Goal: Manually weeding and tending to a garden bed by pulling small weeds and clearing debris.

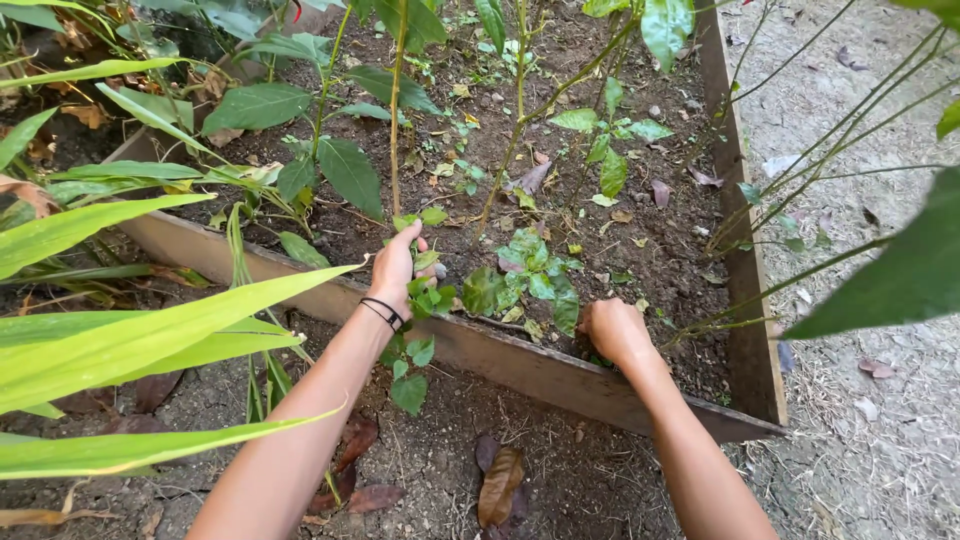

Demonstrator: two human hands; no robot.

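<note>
A raised garden bed (pixel 735 250) framed in weathered brown planks fills the middle and upper part of the frame, its near board running on a slant from left of centre down to the lower right corner, its right board rising toward the top edge. Dark, crumbly soil (pixel 650 230) lies inside it, strewn with dry leaves and small pebbles, and several thin upright stems with broad green leaves stand in the upper half. Long yellow-green blades (pixel 120 340) sweep in from the left side and cover much of the lower left. Just inside the near board, at the centre of the frame, grows a low weed clump (pixel 525 275) with crinkled, bright green leaves bunched close to the ground; some of its leafy shoots spill over the board's edge toward the bare ground below. The left hand (pixel 395 268), with a thin black band (pixel 383 312) at the wrist, reaches over the board into these shoots, its fingers curled among the leaves and one finger pointing up. The right hand (pixel 612 328), lower and right of the clump, is closed into a fist pressed to the soil by the board; what it grips cannot be told.
</note>
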